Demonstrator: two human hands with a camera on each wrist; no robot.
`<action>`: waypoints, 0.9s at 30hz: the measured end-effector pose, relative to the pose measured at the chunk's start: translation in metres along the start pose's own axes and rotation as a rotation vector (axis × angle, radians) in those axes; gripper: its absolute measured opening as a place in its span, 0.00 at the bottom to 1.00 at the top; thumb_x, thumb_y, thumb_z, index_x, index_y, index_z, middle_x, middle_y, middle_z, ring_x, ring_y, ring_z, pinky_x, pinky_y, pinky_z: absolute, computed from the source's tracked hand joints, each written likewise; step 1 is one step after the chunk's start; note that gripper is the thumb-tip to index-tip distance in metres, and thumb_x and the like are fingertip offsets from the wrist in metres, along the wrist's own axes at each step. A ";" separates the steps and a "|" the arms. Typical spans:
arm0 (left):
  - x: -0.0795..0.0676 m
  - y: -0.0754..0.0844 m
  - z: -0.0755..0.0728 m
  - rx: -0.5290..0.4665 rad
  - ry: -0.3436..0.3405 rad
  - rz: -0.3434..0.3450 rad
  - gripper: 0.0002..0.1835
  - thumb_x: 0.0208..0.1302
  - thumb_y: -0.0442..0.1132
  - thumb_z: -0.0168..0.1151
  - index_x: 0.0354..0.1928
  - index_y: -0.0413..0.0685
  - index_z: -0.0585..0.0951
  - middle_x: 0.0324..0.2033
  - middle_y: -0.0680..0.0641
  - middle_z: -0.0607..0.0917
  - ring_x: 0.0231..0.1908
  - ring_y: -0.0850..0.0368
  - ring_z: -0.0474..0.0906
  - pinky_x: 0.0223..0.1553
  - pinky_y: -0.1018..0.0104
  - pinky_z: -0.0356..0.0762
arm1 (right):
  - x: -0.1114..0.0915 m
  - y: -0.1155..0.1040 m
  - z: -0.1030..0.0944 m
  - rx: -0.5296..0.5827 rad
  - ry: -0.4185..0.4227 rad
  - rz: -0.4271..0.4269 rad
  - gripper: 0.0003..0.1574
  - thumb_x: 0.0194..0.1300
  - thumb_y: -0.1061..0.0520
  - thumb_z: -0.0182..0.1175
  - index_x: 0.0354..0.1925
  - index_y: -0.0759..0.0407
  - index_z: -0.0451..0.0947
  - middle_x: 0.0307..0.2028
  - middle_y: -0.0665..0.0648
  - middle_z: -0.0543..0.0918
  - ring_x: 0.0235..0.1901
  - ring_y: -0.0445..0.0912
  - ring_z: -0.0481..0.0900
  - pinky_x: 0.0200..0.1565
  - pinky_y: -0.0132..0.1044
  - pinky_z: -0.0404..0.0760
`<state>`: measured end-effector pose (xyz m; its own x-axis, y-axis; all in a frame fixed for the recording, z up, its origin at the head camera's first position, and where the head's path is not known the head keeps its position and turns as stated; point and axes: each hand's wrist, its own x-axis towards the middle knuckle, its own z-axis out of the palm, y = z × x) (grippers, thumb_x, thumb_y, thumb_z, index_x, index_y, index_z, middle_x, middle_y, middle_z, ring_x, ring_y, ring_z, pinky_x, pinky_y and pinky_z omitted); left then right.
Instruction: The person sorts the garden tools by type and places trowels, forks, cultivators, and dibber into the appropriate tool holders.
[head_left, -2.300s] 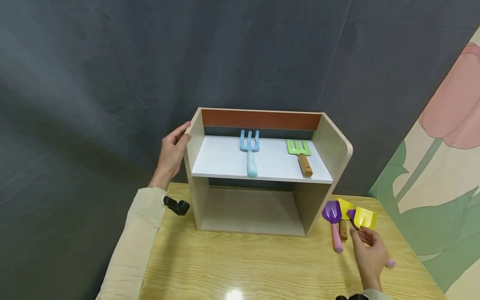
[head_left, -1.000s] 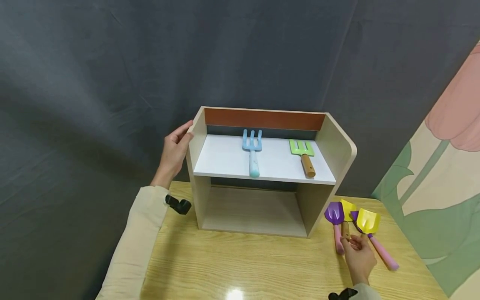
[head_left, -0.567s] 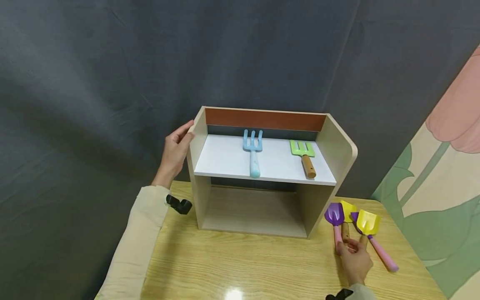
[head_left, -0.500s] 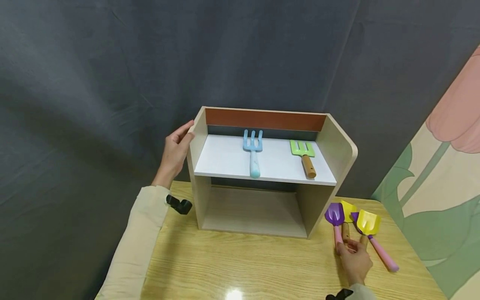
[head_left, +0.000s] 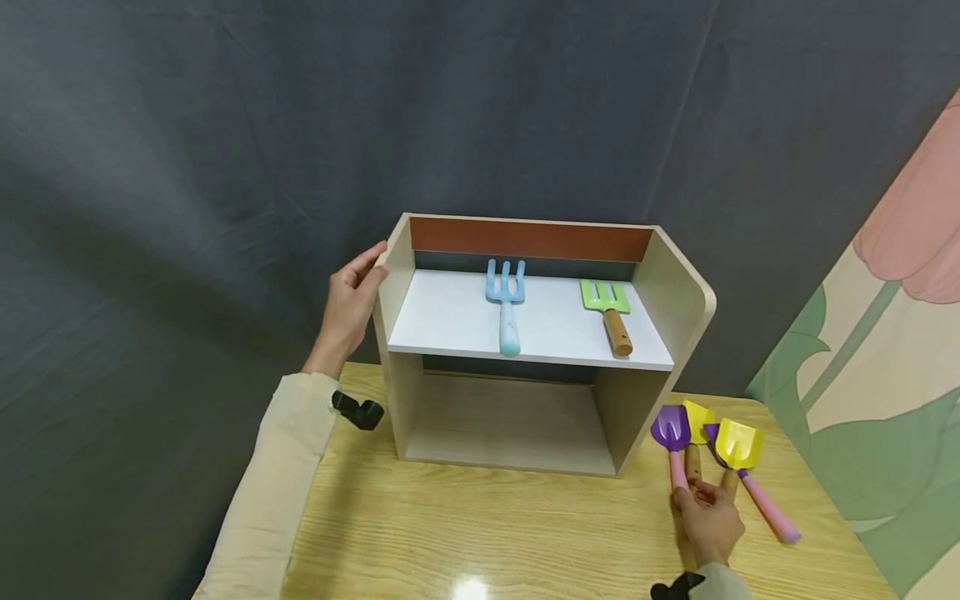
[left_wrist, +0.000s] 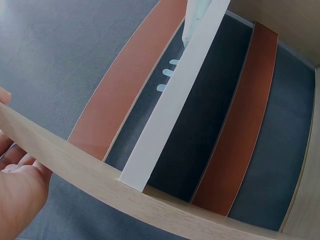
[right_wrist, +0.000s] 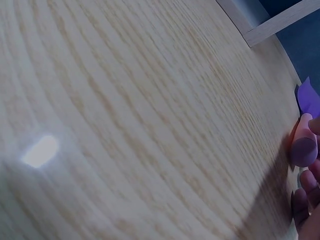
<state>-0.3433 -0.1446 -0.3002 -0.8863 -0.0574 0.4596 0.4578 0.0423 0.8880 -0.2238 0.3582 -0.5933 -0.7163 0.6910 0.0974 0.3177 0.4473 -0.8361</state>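
One purple toy shovel is lying beside the shelf in the head view, blade pointing away from the nearer right hand. In the left wrist view, the left hand is pinching the shelf's side; in the right, the right hand is grasping the pink handle.

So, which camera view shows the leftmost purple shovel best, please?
The head view: there the purple shovel shows its whole blade and some pink handle. The right wrist view, cropped, catches only part of each; the left wrist view, none.
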 end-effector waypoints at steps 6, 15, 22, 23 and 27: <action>0.000 0.000 0.000 -0.001 0.003 0.008 0.24 0.70 0.38 0.52 0.67 0.42 0.71 0.63 0.42 0.72 0.59 0.49 0.69 0.62 0.52 0.64 | 0.003 0.000 0.001 -0.014 -0.025 0.016 0.25 0.60 0.55 0.62 0.50 0.73 0.74 0.46 0.73 0.78 0.46 0.62 0.72 0.44 0.48 0.65; 0.000 0.000 0.000 -0.015 0.001 0.013 0.24 0.71 0.37 0.52 0.67 0.41 0.71 0.63 0.41 0.73 0.58 0.50 0.69 0.62 0.53 0.64 | 0.000 -0.008 0.001 -0.028 -0.039 0.053 0.26 0.58 0.56 0.65 0.49 0.73 0.74 0.45 0.73 0.78 0.45 0.62 0.72 0.45 0.49 0.68; -0.001 0.001 0.001 -0.015 -0.003 0.012 0.23 0.71 0.37 0.51 0.67 0.41 0.71 0.63 0.41 0.73 0.58 0.50 0.69 0.62 0.53 0.64 | 0.000 -0.005 0.004 -0.035 -0.025 0.044 0.30 0.56 0.53 0.70 0.48 0.73 0.73 0.44 0.74 0.79 0.45 0.65 0.73 0.48 0.57 0.67; -0.001 0.001 0.001 -0.015 -0.003 0.011 0.23 0.71 0.37 0.51 0.67 0.41 0.71 0.63 0.41 0.73 0.58 0.50 0.69 0.62 0.53 0.64 | 0.000 -0.005 0.004 -0.036 -0.024 0.048 0.30 0.55 0.52 0.70 0.48 0.72 0.74 0.43 0.73 0.79 0.45 0.65 0.72 0.48 0.57 0.67; -0.001 0.001 0.001 -0.006 -0.001 0.008 0.23 0.71 0.37 0.51 0.67 0.42 0.71 0.63 0.41 0.73 0.58 0.50 0.69 0.62 0.54 0.64 | 0.001 -0.003 0.006 -0.040 -0.024 0.068 0.30 0.55 0.51 0.71 0.47 0.71 0.74 0.41 0.72 0.80 0.44 0.64 0.72 0.45 0.57 0.67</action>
<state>-0.3419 -0.1434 -0.3000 -0.8825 -0.0560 0.4670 0.4656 0.0368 0.8842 -0.2294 0.3542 -0.5939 -0.7067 0.7069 0.0278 0.3906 0.4226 -0.8179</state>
